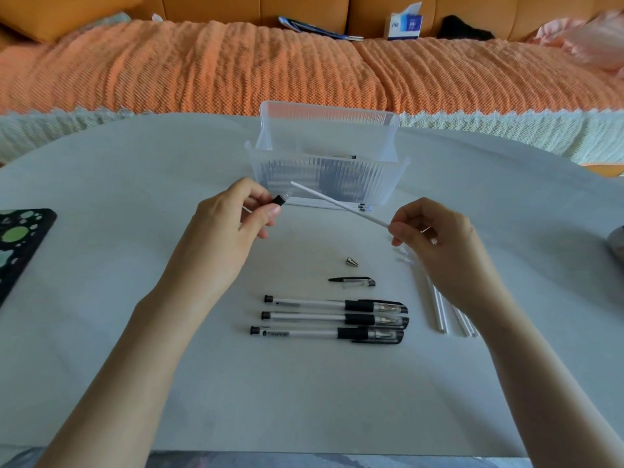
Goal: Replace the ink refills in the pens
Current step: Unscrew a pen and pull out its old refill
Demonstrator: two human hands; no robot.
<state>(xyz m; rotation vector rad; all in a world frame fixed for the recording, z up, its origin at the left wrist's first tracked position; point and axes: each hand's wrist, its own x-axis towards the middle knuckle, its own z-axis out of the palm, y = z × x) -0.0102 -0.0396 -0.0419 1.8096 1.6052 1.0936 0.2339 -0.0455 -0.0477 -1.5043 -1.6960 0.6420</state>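
My left hand (236, 214) grips a pen barrel (279, 199) by its black grip end, which points right. My right hand (435, 231) pinches a thin white refill (337, 204) whose far tip points at the barrel's opening, a short gap away. On the table below lie a silver tip cone (352, 261), a loose pen cap (354, 282) and three capped pens (334, 319) side by side. Several white refills (439, 309) lie under my right wrist.
A clear ribbed plastic bin (324, 173) stands behind the hands, with more refills (337, 206) lying along its front. A black patterned item (20, 238) sits at the table's left edge. An orange-covered sofa (236, 69) runs beyond the table.
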